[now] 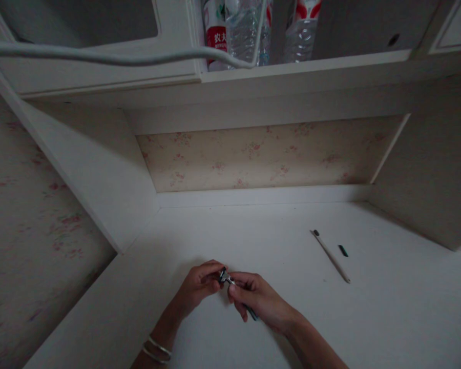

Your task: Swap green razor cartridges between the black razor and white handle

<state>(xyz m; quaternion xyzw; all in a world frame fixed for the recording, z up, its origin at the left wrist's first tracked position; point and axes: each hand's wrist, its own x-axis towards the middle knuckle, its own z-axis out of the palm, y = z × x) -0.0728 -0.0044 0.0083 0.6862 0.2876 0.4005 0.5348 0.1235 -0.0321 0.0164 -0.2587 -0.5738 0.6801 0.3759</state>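
Note:
A razor (227,277) with a silver neck and a dark green handle is between my two hands, just above the white desk. My right hand (255,297) is wrapped around its handle, whose lower end sticks out below the fingers. At the head of the razor, the fingers of my left hand (202,282) are closed in a pinch and partly cover it. Two metal bangles circle my left wrist. To the right lies a slim, pale toothbrush-like stick (332,257) with a dark end. Beside it is a small dark green piece (343,250), its kind unclear.
The white desk (169,236) has side panels left and right and a flowered back wall (249,154). Overhead, a shelf holds several plastic bottles (301,36). A grey-white bent arm or cable (138,57) crosses in front of the shelf.

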